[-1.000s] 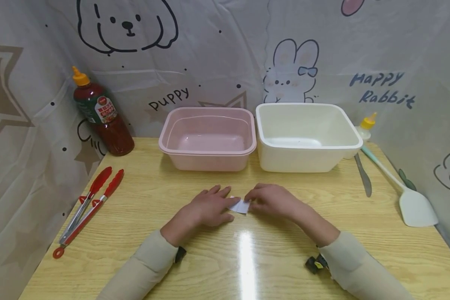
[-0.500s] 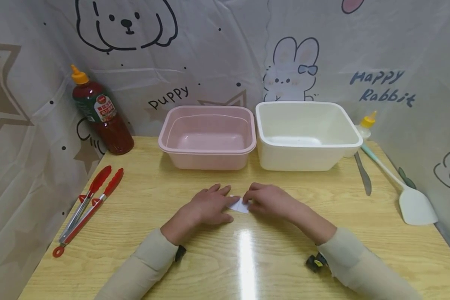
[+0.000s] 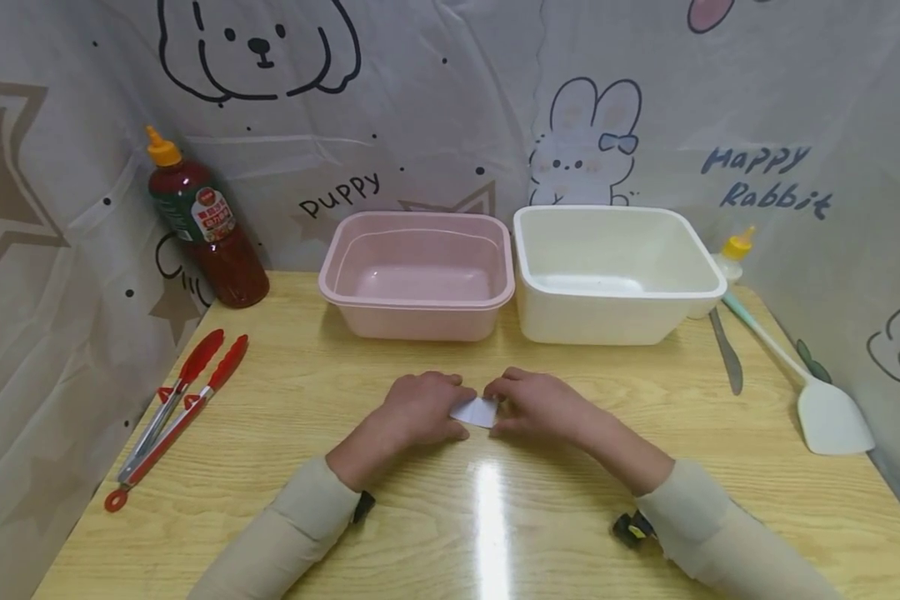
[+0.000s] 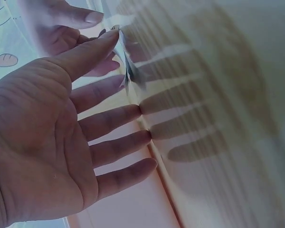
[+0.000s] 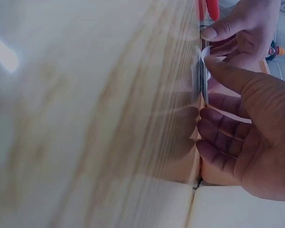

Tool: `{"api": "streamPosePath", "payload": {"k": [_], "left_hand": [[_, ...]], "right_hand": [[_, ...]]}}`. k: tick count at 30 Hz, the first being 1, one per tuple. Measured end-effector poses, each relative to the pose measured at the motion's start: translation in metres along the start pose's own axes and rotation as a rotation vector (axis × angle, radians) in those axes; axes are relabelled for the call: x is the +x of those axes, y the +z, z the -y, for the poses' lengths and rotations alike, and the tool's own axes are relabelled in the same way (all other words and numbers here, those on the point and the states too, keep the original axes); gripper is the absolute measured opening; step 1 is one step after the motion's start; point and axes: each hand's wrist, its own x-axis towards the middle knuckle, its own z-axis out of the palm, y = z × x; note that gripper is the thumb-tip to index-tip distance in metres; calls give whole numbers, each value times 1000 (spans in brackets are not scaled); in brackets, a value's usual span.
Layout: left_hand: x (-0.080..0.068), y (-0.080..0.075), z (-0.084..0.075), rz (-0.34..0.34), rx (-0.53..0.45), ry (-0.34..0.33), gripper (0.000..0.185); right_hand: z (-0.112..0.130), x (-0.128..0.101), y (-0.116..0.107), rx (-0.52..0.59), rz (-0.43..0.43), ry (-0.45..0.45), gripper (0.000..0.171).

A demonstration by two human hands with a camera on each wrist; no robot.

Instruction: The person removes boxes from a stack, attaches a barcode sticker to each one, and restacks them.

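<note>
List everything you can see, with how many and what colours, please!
table: one, pale wood, across the bottom
paper: one, white, table's middle
pink tub: one, pink, farther back
white tub: one, white, right of pink tub
big bottle: one, red, orange cap, back left
tongs: one pair, red and silver, left
small bottle: one, yellow cap, back right, partly hidden
knife: one, grey, right
spatula: one, white and green, far right
backdrop: count unclear, greyish with drawings, behind
sleeves: two, beige, front
left hand: one, bare, paper's left edge
right hand: one, bare, paper's right edge
</note>
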Motion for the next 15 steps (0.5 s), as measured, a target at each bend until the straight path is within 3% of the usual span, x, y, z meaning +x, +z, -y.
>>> {"api": "streamPosePath", "payload": {"k": [15], "left_hand": [[5, -1, -3, -94, 52, -77, 12]], "right_hand": [[3, 5, 4, -63, 4, 34, 35]]}}
